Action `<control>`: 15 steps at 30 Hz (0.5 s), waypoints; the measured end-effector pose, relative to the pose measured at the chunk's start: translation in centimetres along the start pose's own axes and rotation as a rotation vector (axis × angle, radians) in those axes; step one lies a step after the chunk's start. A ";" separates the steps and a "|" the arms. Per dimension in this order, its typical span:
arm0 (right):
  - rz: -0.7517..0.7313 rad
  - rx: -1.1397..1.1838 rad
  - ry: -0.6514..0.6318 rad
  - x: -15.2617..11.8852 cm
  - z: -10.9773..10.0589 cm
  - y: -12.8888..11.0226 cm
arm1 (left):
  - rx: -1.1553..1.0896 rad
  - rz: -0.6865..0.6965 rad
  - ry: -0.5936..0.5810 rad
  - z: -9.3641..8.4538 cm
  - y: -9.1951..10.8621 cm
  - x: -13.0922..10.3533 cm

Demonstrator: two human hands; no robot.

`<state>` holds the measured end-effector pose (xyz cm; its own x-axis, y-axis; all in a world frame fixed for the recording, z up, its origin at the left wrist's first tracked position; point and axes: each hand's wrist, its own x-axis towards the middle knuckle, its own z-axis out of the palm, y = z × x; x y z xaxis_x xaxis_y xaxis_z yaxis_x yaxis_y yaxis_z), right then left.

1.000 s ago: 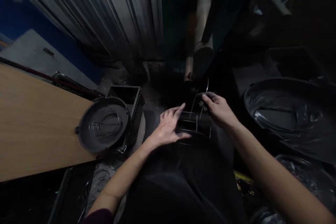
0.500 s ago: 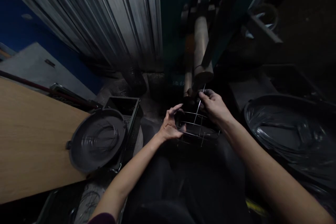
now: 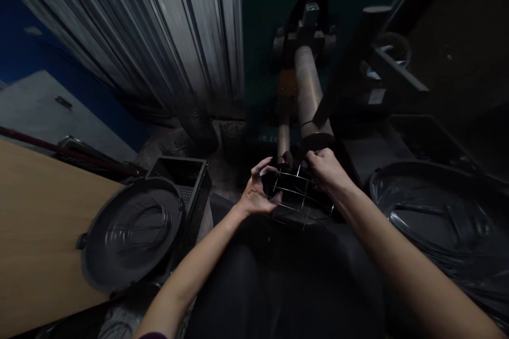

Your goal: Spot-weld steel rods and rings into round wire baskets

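Note:
A round-looking grid of thin metal wires [image 3: 304, 193] sits low in front of me, below the machine's cylindrical head [image 3: 312, 87]. At the grid's left edge is my left hand [image 3: 256, 190], its fingers and thumb spread in a wide curve with no firm grip showing. My right hand [image 3: 328, 169] is closed just under the end of the cylinder, at the grid's upper right. A wire rod [image 3: 298, 170] shows as a short bright piece beside its fingers; most of the rod is hidden by the hand and the dark.
To the left, a round dark tub [image 3: 133, 233] holds curved wires, with a black crate [image 3: 178, 169] behind it and a wooden board [image 3: 47, 233] beside. On the right stands a wide basin [image 3: 429, 222] lined with clear plastic. Corrugated metal sheeting [image 3: 159, 26] rises at the back.
The view has tilted, so the machine appears lower. My right hand has closed into a fist nearer the cylinder's end, and the wire rod shows less. My left hand keeps its spread pose.

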<state>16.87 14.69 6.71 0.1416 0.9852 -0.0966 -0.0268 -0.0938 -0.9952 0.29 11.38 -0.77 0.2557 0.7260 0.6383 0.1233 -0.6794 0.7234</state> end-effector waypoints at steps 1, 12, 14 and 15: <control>-0.019 -0.005 0.003 0.1 0.1 0.1 | 0.004 0.005 0.002 -0.1 -0.1 0.1; -0.011 0.033 0.048 2.2 0.3 1.1 | -0.002 0.032 0.005 -0.8 -0.7 2.0; -0.009 0.051 0.039 2.4 0.2 1.3 | -0.014 0.029 -0.001 -0.9 -0.7 2.2; -0.006 0.063 0.033 2.5 0.2 1.5 | -0.018 0.027 -0.004 -1.0 -0.8 2.3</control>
<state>17.03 17.03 4.98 0.1748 0.9803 -0.0918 -0.0874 -0.0774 -0.9932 -0.14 13.67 0.38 0.2628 0.7069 0.6566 0.0990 -0.6967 0.7105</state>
